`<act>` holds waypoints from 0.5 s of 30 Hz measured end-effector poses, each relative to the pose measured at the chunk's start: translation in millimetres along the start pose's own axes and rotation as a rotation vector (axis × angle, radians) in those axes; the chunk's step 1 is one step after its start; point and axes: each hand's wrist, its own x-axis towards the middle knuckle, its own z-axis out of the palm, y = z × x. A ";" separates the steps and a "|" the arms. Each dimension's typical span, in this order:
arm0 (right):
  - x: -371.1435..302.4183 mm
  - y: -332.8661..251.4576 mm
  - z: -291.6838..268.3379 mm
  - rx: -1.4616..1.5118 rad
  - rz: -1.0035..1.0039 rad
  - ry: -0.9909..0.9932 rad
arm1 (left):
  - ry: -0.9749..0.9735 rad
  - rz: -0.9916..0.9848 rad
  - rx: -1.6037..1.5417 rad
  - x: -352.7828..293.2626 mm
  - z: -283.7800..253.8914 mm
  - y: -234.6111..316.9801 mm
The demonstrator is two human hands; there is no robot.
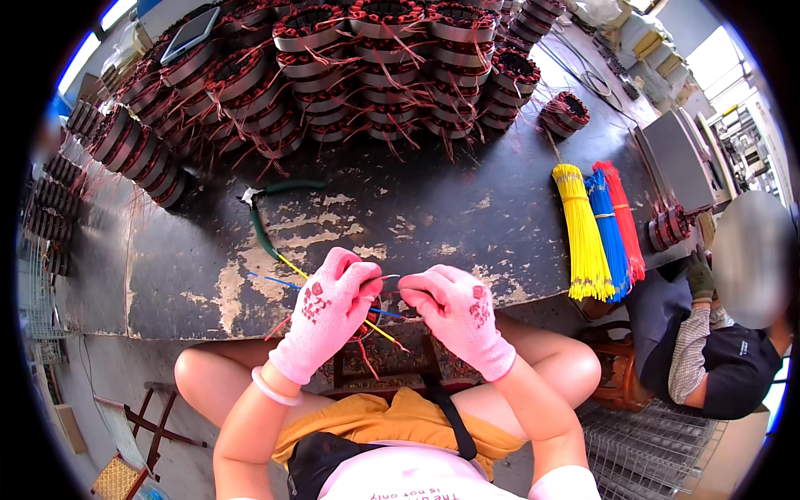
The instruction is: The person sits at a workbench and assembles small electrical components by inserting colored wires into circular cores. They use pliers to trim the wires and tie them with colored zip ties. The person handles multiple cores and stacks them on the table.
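My left hand, in a pink glove, is closed in a pinch at the table's front edge. A thin pale wire end sticks out from its fingertips toward my right hand. That hand, gloved alike, is also pinched, with a thin reddish wire at its fingertips. Below and between them, a wire-wound stator is mostly hidden by my left hand. From around it come a yellow wire, a blue wire and a red wire. Green-handled pliers lie spread beyond my left hand.
Stacked stators with red leads fill the table's far side. Yellow, blue and red wire bundles lie at right, near single stators. A flat device rests on a stack. A co-worker sits at right.
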 end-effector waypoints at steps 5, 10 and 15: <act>9.2 3.1 -4.1 -0.081 -0.243 0.107 | -0.150 -0.012 -0.007 4.3 -12.3 6.9; 13.4 9.5 -0.9 0.223 -0.004 -0.093 | -0.111 0.069 0.152 6.3 -10.3 15.7; 19.4 1.5 -9.8 0.299 0.204 -0.233 | -0.100 0.024 0.157 4.6 -8.2 19.5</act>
